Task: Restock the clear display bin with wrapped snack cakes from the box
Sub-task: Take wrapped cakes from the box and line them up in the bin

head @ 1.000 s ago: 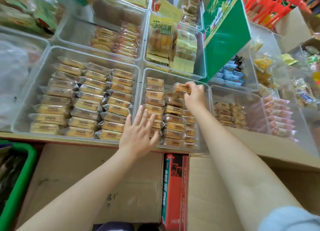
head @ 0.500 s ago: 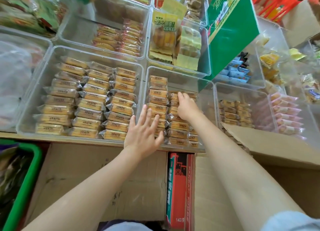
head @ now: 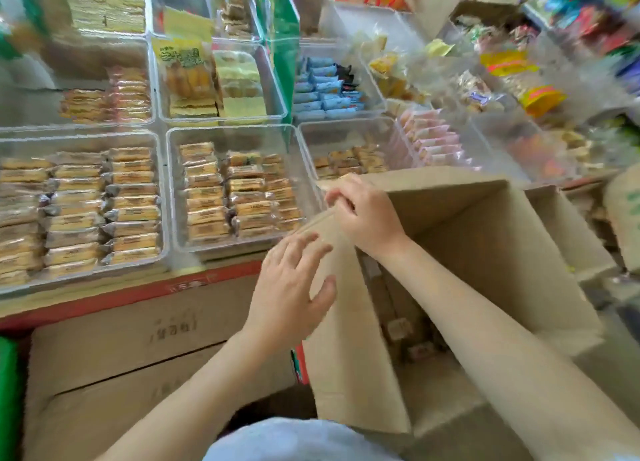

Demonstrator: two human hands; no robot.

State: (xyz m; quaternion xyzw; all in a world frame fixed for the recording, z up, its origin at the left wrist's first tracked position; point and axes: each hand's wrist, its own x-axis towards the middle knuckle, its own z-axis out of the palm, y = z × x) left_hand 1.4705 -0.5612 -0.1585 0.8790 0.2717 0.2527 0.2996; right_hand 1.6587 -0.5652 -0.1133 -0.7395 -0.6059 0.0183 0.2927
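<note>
The biggest thing in front of you is the open cardboard box [head: 491,252], standing at your right with its flaps up; down inside, a few wrapped packets show dimly, too blurred to name for certain. Left of it lies a closed carton [head: 131,349], flat under your left forearm, with a red edge of the surface [head: 138,296] just above it. On that surface sit rows of clear bins. The clear display bin [head: 239,131] for the task stands just left of the box's near flap [head: 343,322], and it holds wrapped snack cakes [head: 221,197] stacked in three columns, with bare space along its far side. A larger bin [head: 83,138] to the left is packed with similar cakes, and a green sign [head: 282,38] stands upright behind. Your right hand [head: 367,214] is at the top corner of the near flap, fingers curled over its edge, so that grip is grasping the flap. Your left hand [head: 294,287] lies against the flap's outer face, fingers spread and straight; that grip is released, holding nothing.
</note>
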